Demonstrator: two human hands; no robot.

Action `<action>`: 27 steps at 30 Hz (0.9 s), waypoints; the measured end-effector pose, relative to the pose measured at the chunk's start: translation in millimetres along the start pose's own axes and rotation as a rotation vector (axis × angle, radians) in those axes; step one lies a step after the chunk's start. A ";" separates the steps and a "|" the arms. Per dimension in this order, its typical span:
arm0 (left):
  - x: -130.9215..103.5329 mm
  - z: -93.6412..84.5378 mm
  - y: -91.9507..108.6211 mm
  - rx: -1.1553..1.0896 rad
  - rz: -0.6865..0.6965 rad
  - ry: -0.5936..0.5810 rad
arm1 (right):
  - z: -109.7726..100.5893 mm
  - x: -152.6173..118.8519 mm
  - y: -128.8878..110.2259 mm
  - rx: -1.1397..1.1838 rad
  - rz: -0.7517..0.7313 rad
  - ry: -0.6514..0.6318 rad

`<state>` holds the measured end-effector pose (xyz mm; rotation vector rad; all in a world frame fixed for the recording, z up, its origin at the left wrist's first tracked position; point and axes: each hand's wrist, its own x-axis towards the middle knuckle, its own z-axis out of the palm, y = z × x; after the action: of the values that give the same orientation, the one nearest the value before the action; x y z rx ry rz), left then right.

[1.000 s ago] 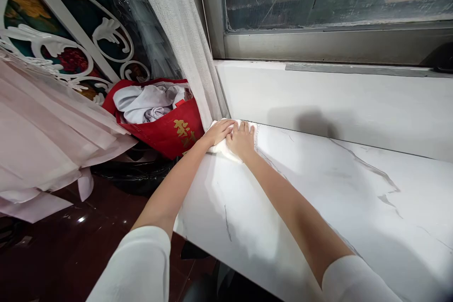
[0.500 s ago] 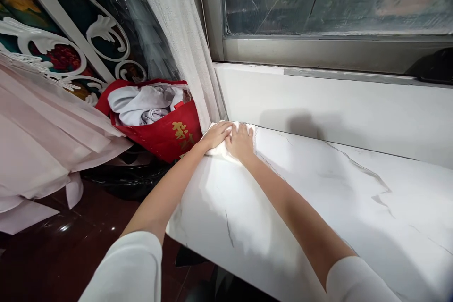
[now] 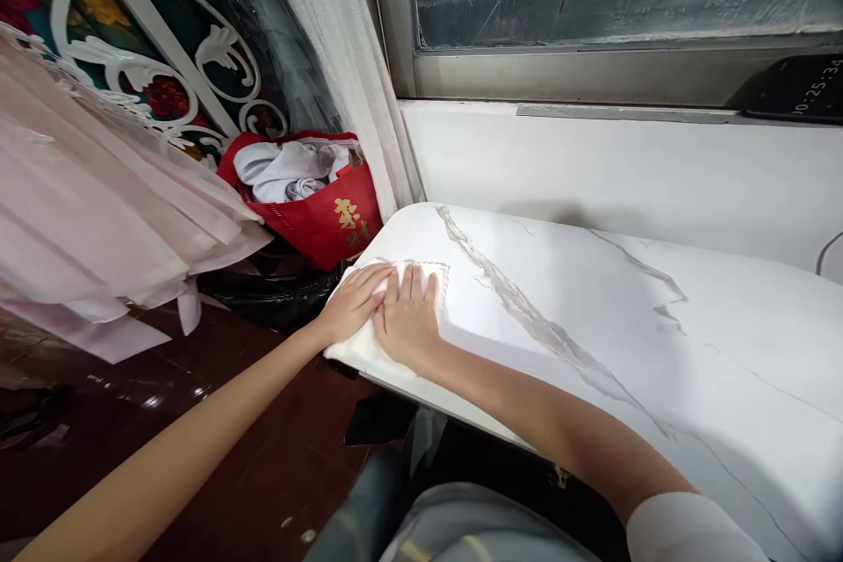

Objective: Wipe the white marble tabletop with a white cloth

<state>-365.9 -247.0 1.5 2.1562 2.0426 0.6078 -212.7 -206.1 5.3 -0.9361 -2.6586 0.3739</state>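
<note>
Both palms lie flat on a white cloth (image 3: 369, 349) spread over the near left corner of a white marble-patterned table (image 3: 593, 307). My left hand (image 3: 356, 303) rests on the cloth's left part, fingers stretched out and pointing right. Beside it my right hand (image 3: 409, 316) presses down with fingers extended and a little apart, the two hands touching at the fingers. Part of the cloth is hidden under them. Its stitched edge shows past my right fingertips.
Left of the table stands a red bag (image 3: 322, 215) stuffed with pale fabric, beside a black plastic bag (image 3: 277, 294). Pink cloth (image 3: 125, 219) hangs at the left. A white curtain (image 3: 342, 44) meets the window frame. A black digital clock (image 3: 800, 88) sits on the sill.
Both hands and the cloth have slid from the table's far left corner toward me, to its near left corner. The view has shifted slightly.
</note>
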 end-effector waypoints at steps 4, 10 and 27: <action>-31.1 -5.6 12.3 0.015 -0.052 0.004 | -4.3 -22.0 -12.8 0.053 -0.061 -0.063; -22.7 -2.5 15.3 0.051 -0.107 -0.039 | -10.6 -10.6 -5.2 0.092 -0.046 -0.145; 217.1 56.3 -1.4 -0.002 0.032 -0.001 | -19.3 122.4 149.8 -0.127 0.245 0.169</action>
<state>-343.8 -23.9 -4.7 2.1920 2.0090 0.6119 -212.4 -11.9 -4.1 -1.2785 -2.4437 0.1697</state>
